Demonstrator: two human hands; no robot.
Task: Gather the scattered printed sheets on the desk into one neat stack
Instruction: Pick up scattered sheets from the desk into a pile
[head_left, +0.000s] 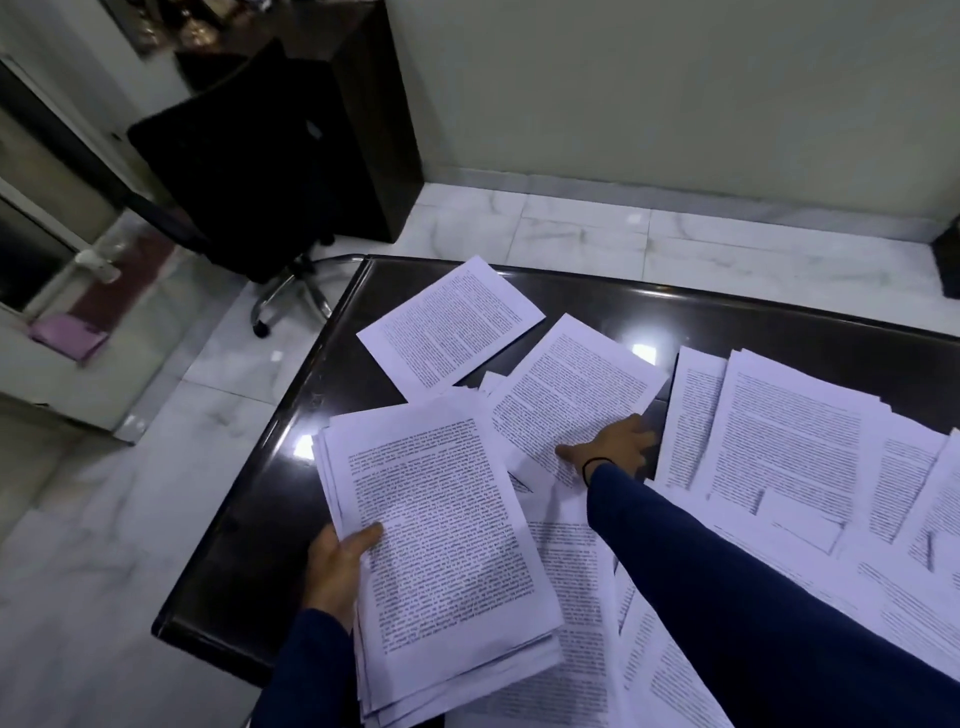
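Note:
My left hand (336, 566) grips a thick stack of printed sheets (441, 540) by its left edge, held over the near left part of the dark glossy desk (270, 519). My right hand (615, 447) reaches forward and lies flat, fingers spread, on a loose printed sheet (571, 384) in the middle of the desk. Another single sheet (449, 327) lies alone at the far left corner. Several more sheets (795, 447) overlap in a spread over the right side, and others lie under the held stack and under my right arm.
A black office chair (249, 166) stands on the marble floor beyond the desk's far left corner, in front of a dark cabinet (363, 104). A pale wall runs behind. The desk's left edge (311, 374) drops to the floor. A dark object (948, 260) sits at the far right.

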